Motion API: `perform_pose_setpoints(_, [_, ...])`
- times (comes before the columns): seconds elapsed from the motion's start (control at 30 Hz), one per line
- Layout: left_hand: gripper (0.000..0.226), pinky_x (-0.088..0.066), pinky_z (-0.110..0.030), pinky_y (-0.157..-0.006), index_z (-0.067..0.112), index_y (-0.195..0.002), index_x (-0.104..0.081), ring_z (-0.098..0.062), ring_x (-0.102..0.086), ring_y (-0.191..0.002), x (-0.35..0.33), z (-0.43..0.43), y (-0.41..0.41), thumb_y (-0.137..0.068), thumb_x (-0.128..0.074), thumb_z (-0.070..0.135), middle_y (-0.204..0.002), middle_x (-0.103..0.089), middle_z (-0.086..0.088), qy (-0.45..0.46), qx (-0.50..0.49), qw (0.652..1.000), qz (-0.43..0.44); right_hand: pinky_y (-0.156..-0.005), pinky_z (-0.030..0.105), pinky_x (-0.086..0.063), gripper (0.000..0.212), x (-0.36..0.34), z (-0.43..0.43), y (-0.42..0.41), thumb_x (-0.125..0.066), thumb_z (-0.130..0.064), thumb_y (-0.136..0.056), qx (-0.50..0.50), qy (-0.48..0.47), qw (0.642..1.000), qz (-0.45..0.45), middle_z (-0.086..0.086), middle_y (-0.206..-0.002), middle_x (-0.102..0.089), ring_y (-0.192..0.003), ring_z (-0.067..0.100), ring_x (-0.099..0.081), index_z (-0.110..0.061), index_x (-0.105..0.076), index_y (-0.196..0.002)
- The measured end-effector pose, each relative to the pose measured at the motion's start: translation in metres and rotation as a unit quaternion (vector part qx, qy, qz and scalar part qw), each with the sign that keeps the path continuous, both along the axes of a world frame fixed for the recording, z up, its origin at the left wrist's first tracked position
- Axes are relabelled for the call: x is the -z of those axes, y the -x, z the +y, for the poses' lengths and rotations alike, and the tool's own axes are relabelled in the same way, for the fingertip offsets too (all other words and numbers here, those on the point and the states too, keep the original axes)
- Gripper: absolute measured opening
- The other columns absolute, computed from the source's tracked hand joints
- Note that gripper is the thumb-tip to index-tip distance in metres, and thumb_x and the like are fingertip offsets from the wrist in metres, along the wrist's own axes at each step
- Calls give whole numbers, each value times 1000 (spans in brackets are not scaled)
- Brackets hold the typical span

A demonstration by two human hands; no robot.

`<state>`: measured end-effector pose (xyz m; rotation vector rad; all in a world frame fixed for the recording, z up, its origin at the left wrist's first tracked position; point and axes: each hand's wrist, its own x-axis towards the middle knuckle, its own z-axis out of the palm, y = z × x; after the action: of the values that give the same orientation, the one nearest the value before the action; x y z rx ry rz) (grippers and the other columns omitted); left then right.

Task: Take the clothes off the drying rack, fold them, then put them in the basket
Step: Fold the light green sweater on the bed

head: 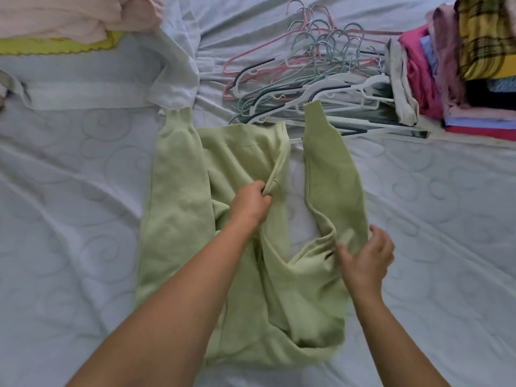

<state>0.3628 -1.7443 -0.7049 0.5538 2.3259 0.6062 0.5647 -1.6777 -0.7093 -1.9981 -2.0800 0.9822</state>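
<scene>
A pale green sweatshirt [178,213] lies spread on the bed, both sleeves pointing away from me. My left hand [250,203] pinches a folded edge of its body near the middle. My right hand [365,256] grips the cloth at the base of the right sleeve [332,174]. Part of the body is folded over, so bare sheet shows between it and that sleeve. No basket or drying rack is in view.
The bed sheet [69,191] is light grey with swirl stitching. A heap of plastic hangers [315,79] lies just beyond the sweatshirt. Folded clothes are stacked at the far right [474,65]. Pink and yellow cloth lies at the far left [55,23], white cloth [173,65] beside it.
</scene>
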Motion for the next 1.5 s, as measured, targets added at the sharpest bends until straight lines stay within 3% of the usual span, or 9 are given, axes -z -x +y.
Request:
perform_pose_setpoints(0.23, [14,-46,-28,-66,2,-100,-65,-16,-56,-74,-13,-40,26,-90,-57,8,-80,-62,-6,-201,-151,953,-170,-67,30,-55,19,-68,-1,27,-60,-16,-88,88,347,888,287,9,-93,-72,-80,21,-69,-7,-62,-104])
perform_pose_setpoints(0.43, [23,-46,-33,-76,7,-109,-59,-20,-54,-80,-5,-112,55,-87,-60,14,-96,-61,-9,-89,-227,970,13,-71,33,-58,28,-83,-83,72,-63,-12,-77,44,605,728,320,15,-97,-72,-82,24,-70,-4,-66,-104])
perform_pose_setpoints(0.57, [40,-47,-32,-82,19,-94,-62,-17,-60,-86,-16,-135,7,-80,-59,57,-93,-62,1,-124,-159,967,-159,-62,29,-55,23,-35,-122,69,-49,-10,-95,25,599,776,195,10,-98,-70,-80,21,-67,-10,-58,-116])
perform_pose_setpoints(0.7, [50,-43,-26,-85,10,-118,-50,-16,-53,-95,-8,-156,-13,-81,-67,39,-106,-50,0,-76,-217,965,-125,-67,31,-53,30,-28,-112,62,-50,-27,-95,22,605,772,194,12,-95,-68,-77,22,-66,-7,-60,-116])
perform_pose_setpoints(0.83, [34,-48,-33,-79,13,-96,-60,-18,-58,-84,-7,-167,-6,-72,-79,28,-89,-62,1,-76,-165,959,-217,-64,24,-53,25,-16,-65,86,-51,-27,-95,110,406,879,225,11,-88,-65,-77,18,-63,-3,-58,-97])
perform_pose_setpoints(1.0, [29,-41,-21,-64,16,-74,-52,-6,-47,-67,-24,-174,7,-71,-80,24,-74,-50,4,-173,-72,934,-303,-61,28,-48,27,-1,-43,129,-66,-20,-86,180,369,883,228,8,-92,-64,-76,20,-59,-7,-60,-109])
perform_pose_setpoints(1.2, [41,-51,-17,-81,22,-109,-56,-1,-65,-95,-32,-184,5,-76,-74,6,-106,-66,11,-156,-28,882,-443,-72,28,-51,12,-74,-33,178,-54,-8,-91,-74,261,882,386,5,-90,-65,-82,17,-61,-16,-63,-94])
perform_pose_setpoints(1.37, [22,-55,-23,-74,10,-100,-62,-12,-68,-81,-31,-152,43,-80,-66,3,-89,-71,2,-281,-210,863,-364,-64,28,-48,4,-104,11,272,-57,-16,-90,-94,215,863,446,5,-80,-59,-71,16,-56,-15,-59,-86])
perform_pose_setpoints(1.5, [14,-51,-21,-64,13,-95,-57,-13,-61,-74,-11,-121,52,-84,-65,13,-88,-65,-3,-253,-248,852,-385,-59,23,-42,20,-72,34,256,-48,-28,-96,-141,202,950,191,1,-76,-51,-65,10,-49,-17,-51,-79])
